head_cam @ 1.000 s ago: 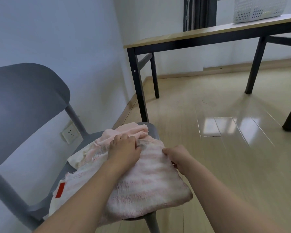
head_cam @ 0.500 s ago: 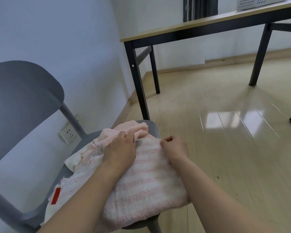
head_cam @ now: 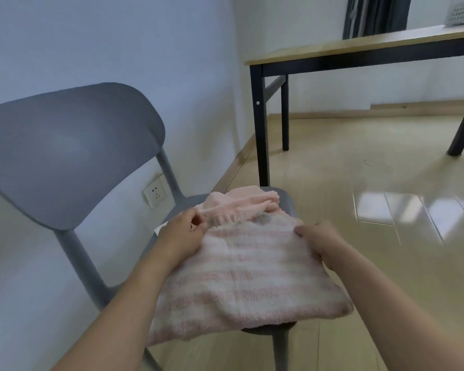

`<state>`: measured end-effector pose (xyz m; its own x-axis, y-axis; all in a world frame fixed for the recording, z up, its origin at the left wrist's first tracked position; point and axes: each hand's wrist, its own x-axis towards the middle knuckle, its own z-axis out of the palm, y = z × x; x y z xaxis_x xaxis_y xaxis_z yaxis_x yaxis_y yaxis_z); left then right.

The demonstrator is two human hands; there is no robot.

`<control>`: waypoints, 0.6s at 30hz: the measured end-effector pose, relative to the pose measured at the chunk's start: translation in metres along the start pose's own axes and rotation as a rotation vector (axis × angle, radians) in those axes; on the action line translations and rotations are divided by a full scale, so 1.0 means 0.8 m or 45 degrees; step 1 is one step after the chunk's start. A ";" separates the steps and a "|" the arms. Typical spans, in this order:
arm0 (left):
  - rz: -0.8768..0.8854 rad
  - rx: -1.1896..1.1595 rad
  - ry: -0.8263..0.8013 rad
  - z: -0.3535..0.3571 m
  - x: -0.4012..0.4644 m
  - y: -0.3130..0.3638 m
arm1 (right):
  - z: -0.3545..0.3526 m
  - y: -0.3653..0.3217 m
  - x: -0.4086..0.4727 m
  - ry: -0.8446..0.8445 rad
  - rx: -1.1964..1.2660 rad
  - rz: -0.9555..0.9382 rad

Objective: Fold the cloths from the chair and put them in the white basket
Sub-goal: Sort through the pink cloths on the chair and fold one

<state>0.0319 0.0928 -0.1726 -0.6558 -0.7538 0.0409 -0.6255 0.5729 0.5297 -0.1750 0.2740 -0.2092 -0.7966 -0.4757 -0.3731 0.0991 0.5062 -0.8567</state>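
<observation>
Even, soft daylight; image moderately bright. Window glare forms bright patches on the floor (head_cam: 402, 210). Soft shadows lie under the table (head_cam: 359, 53). Wide-angle distortion bends edges. Slight overall blur softens detail.

No legible text, label, brand, number or sign is found in the head view. The wall socket (head_cam: 155, 193) behind the chair (head_cam: 73, 153) bears only its plug holes; no marking can be read on it. The striped cloth (head_cam: 248, 274) on the seat shows no readable tag or print. The white basket (head_cam: 462, 14) on the table (head_cam: 359, 48) shows only its perforated wall, and nothing is lettered there.
</observation>
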 end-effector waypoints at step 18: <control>-0.214 -0.224 -0.375 -0.053 -0.019 -0.058 | -0.021 -0.047 -0.036 0.154 -0.052 -0.343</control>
<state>0.0888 0.0638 -0.1617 -0.6596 -0.6932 -0.2906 -0.6692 0.3656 0.6469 -0.1663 0.2809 -0.1604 -0.8563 -0.5091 -0.0869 -0.1479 0.4029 -0.9032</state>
